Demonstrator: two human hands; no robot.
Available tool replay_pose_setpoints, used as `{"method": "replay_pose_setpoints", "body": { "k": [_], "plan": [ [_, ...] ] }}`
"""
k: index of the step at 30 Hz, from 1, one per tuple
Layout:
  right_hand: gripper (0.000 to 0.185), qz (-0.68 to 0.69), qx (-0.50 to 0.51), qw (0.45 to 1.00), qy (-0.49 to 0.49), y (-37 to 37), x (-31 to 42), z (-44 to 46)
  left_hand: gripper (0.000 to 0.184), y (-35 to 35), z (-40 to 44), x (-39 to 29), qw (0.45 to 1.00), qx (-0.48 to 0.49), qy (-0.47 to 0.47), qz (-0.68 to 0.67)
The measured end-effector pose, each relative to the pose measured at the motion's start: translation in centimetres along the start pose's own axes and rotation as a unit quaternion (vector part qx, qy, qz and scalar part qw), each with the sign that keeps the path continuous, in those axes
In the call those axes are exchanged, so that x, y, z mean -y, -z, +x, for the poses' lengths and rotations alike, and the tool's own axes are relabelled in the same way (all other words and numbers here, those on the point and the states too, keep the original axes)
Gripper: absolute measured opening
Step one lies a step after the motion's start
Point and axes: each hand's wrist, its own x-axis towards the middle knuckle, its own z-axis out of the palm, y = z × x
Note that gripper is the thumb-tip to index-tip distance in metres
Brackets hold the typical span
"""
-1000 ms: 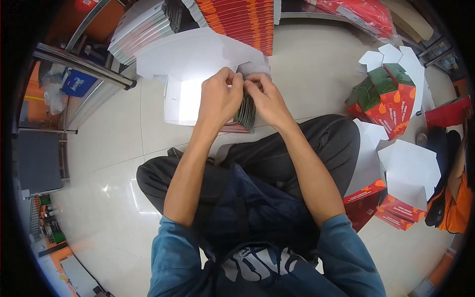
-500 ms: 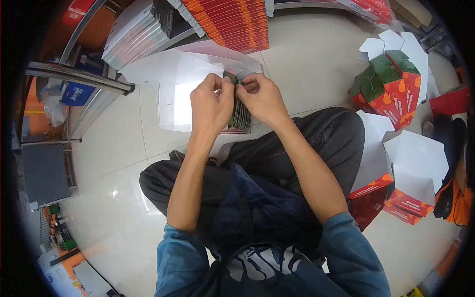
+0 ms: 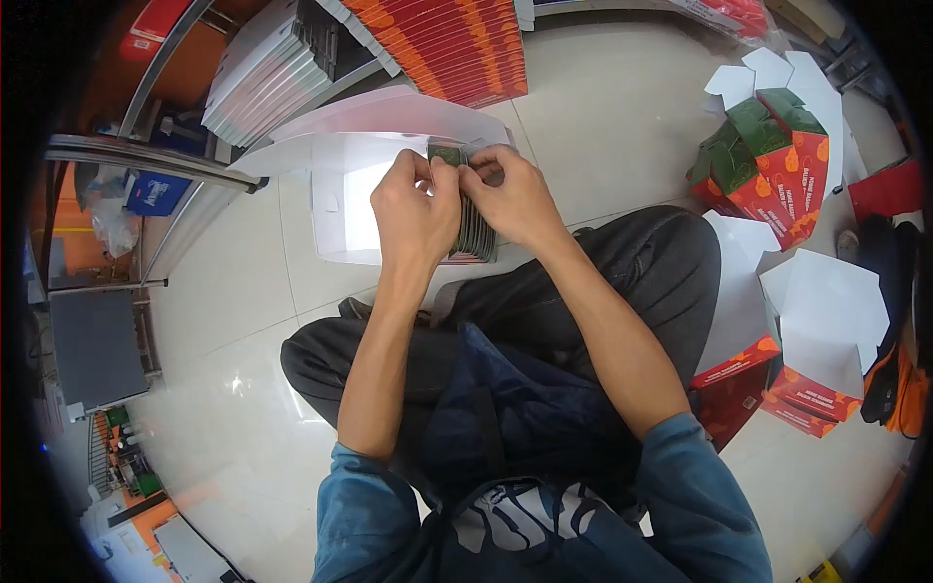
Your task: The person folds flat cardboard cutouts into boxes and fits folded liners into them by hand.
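Observation:
An open white box (image 3: 335,209) with a raised lid lies on the floor in front of my crossed legs. Along its right side stands a row of thin green packets (image 3: 475,233), packed close together. My left hand (image 3: 420,209) pinches the top of a green packet at the row's far end, over the box. Close beside it on the right, my right hand (image 3: 512,194) has its fingers bent and pressed together at the tops of the same packets. What lies between its fingertips is hidden.
Stacks of red boxes (image 3: 447,49) and white flat pieces (image 3: 267,83) stand beyond the box. Metal shelf legs (image 3: 155,160) are at the left. Open red-and-white cartons (image 3: 821,321) and a carton with green packs (image 3: 768,165) sit at the right, near another person's dark clothing (image 3: 886,262).
The view has shifted a little. Both hands have stayed close together at the packets, and the green face of one packet shows more between them. The box lid has tilted back slightly.

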Motion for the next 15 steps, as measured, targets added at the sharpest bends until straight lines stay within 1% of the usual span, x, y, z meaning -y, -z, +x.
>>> {"method": "replay_pose_setpoints", "body": {
  "k": [4,7,10,13,15],
  "plan": [
    [0.036,-0.027,-0.009,1.000,-0.005,0.3,1.0,-0.3,0.026,-0.1,0.0,0.0,1.000,0.005,0.000,0.006],
    [0.033,-0.034,-0.022,0.999,-0.006,0.2,1.3,-0.4,0.026,-0.1,0.2,-0.2,0.999,0.025,0.007,0.019],
    [0.030,-0.024,-0.028,0.999,0.014,-0.1,0.7,-0.2,0.026,0.5,0.7,-0.7,0.997,0.063,0.000,0.045],
    [0.027,-0.021,-0.036,0.998,0.045,-0.3,0.3,-0.2,0.027,1.5,1.4,-2.0,0.984,0.135,0.044,0.109],
    [0.026,-0.005,-0.046,0.997,0.056,-0.4,0.2,-0.2,0.028,1.6,2.0,-2.2,0.974,0.161,0.045,0.150]
  ]
}}
